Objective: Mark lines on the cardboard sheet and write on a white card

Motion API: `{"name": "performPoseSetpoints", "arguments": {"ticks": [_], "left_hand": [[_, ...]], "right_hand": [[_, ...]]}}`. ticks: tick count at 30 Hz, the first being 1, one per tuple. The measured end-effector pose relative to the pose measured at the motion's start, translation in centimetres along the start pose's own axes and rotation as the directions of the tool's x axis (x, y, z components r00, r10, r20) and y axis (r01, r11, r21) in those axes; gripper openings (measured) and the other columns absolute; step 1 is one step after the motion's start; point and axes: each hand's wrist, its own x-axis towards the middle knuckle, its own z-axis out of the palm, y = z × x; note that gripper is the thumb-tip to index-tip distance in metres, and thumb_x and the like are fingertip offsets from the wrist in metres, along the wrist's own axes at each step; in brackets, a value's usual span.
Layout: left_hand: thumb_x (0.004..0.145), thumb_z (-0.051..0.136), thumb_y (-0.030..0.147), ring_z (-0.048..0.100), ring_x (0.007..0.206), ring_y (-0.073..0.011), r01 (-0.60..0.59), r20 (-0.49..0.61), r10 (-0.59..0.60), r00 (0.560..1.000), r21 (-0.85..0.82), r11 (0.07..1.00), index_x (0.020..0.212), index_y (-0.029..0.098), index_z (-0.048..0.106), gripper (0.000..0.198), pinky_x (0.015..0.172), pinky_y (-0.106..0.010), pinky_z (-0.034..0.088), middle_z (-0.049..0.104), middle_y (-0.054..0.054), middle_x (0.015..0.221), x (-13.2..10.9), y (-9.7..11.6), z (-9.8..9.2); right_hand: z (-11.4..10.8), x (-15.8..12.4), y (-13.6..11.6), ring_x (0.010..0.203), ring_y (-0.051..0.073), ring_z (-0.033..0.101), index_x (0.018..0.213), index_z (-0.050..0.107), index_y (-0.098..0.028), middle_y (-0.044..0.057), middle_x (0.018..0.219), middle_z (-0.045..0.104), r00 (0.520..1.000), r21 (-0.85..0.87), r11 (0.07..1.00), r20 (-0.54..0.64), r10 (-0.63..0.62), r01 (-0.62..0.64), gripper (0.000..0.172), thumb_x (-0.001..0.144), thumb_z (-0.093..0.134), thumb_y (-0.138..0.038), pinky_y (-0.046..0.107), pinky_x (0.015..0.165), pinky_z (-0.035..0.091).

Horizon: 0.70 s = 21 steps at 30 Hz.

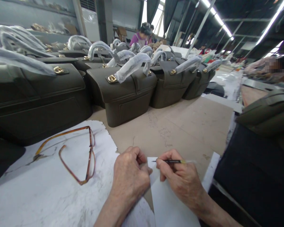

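Two hands close together at near edge of tabletop (184, 126). Right hand (180, 180) pinches thin dark pen (172, 161), tip pointing left, over top of white paper sheet (170, 203). Left hand (130, 176) curled into fist, resting on sheet's left edge. Left of hands: tortoiseshell glasses (88, 157), arms unfolded, on marbled white board (38, 192). Far side: row of olive handbags (123, 94), handles wrapped, gold clasps. Seated person (142, 36) far back.
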Motion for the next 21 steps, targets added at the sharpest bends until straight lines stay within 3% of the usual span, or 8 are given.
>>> {"name": "performPoseSetpoints", "arguments": {"ticks": [21], "left_hand": [[0.055,0.066,0.007,0.04,0.057,-0.008,0.023,0.023,-0.023,0.999,0.002,1.0,0.057,0.016,0.05,0.018,0.056,-0.025,0.028,0.047,0.005,0.059,0.02,0.23,-0.2]], "right_hand": [[0.07,0.18,-0.07,0.043,0.01,0.055,0.071,0.054,-0.019,-0.001,0.053,0.059,1.0,0.016,1.0,0.003,0.022,-0.022,0.019,0.083,0.045,-0.032,0.016,0.041,0.041]]}}
